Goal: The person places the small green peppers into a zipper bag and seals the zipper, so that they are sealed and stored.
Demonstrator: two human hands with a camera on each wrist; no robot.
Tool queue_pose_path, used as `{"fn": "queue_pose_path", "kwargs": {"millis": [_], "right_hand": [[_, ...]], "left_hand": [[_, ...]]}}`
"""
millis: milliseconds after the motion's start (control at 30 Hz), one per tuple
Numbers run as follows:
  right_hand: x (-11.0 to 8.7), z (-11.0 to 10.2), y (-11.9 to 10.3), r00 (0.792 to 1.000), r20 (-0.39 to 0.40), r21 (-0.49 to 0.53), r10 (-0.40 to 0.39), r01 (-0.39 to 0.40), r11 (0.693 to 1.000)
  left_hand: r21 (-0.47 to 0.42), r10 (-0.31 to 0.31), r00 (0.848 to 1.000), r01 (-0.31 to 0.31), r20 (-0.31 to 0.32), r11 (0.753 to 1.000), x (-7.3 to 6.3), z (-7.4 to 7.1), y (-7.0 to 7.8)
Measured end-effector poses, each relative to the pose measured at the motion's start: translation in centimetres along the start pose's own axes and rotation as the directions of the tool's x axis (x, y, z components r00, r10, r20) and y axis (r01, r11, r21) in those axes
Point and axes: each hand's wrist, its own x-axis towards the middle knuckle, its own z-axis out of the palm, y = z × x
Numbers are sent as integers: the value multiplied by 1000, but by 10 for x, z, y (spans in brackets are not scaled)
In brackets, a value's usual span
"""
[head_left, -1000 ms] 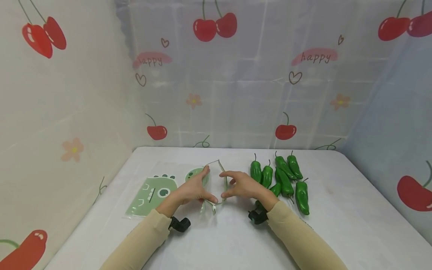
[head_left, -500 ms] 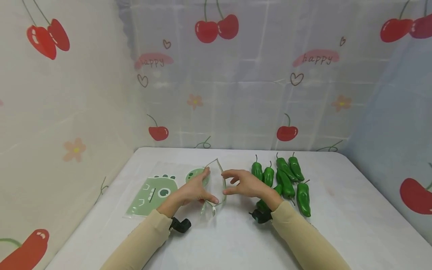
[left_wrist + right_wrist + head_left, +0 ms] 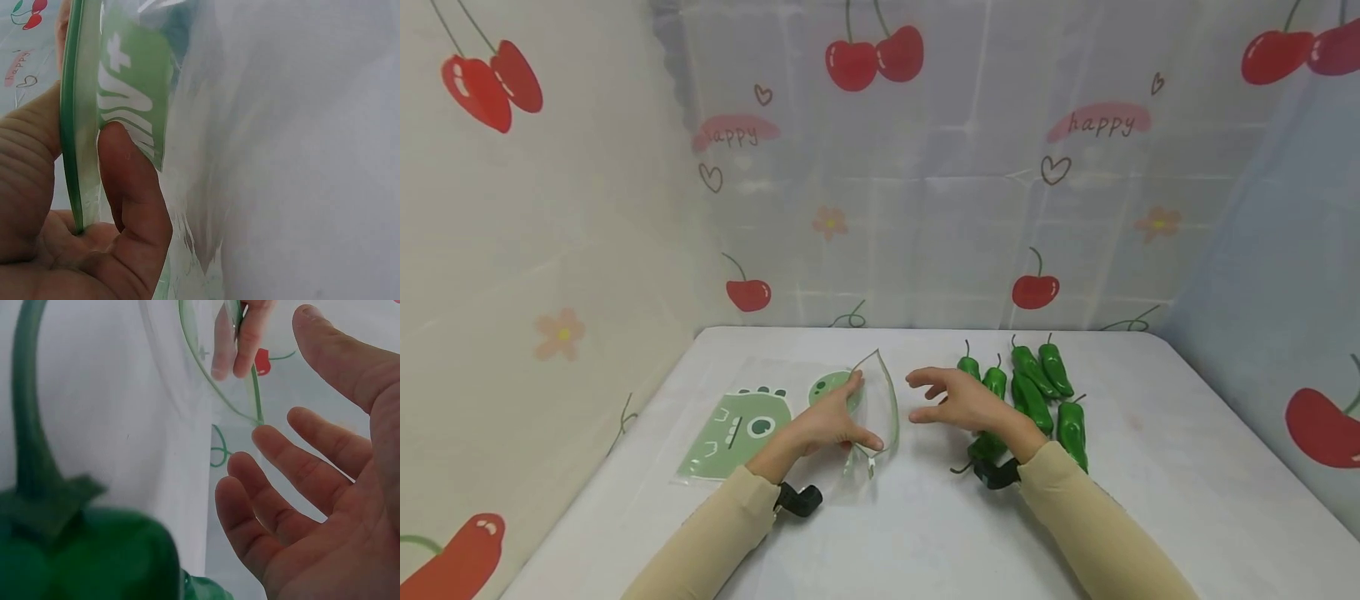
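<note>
A clear zip bag [image 3: 892,408] with a green strip along its mouth stands in the middle of the table, its mouth spread. My left hand [image 3: 827,419] holds the bag's near-left edge; in the left wrist view, fingers lie on both sides of the green zip strip [image 3: 70,125]. Right of the bag, apart from it, my right hand [image 3: 966,402] hovers with spread, slightly bent fingers and nothing between them. Several green peppers [image 3: 1032,400] lie under and beyond the right wrist. One pepper [image 3: 94,556] looms close in the right wrist view.
A flat plastic bag [image 3: 730,442] printed with a green one-eyed monster lies on the white table [image 3: 895,550], left of the left hand. A cherry-patterned curtain [image 3: 925,208] stands behind the table and along its sides.
My right hand has let go of the zip bag's right edge and moved a little to the right. The bag's mouth now bows outward on that side. The left hand keeps its place.
</note>
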Motion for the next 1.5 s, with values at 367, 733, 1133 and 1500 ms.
{"fn": "queue_pose_path", "kwargs": {"millis": [367,733,1133,1500], "right_hand": [[-18,-13,9,998,-34,-18,47,-47,999],[-30,-27,18,999,-39,-32,14,-15,999],[-41,-42,35,999,-15,9,28,-28,1000],[-58,-71,51,999,-29,50,45,-43,998]], "left_hand": [[-11,-7,1000,7,-3,1000,1,4,-2],[-8,6,1000,-6,-2,1000,2,0,-1],[3,7,1000,-7,-5,1000,2,1,-2],[-22,5,1000,-5,-3,1000,0,-1,-1]]}}
